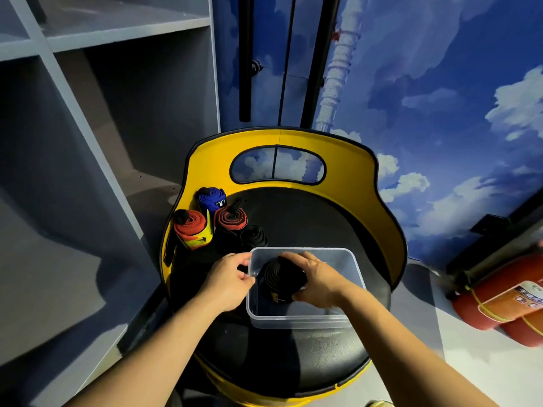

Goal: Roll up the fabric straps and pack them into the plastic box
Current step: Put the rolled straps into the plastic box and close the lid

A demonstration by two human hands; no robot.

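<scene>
Head view: black roll held inside the clear box

Right hand (316, 277) has its fingers curled round a rolled black strap (280, 279), holding it within the walls of the clear plastic box (296, 317). Whether the roll touches the box floor cannot be told. Left hand (230, 282) is at the box's left wall, thumb and fingertips pinching its rim.

Box sits on the black seat (308, 221) of a chair with a yellow backrest (346, 160).

Four more rolls stand on the seat at back left, outside the box, close together:
- blue roll (212, 199), rearmost
- red roll with yellow print (192, 229), leftmost
- red-and-black roll (230, 220)
- black roll (253, 236), just beyond the box's far left corner

Grey shelving (88, 113) to the left. Red fire extinguishers (499, 306) on the floor at right. Sky-and-cloud mural (440, 98) on the wall behind.
</scene>
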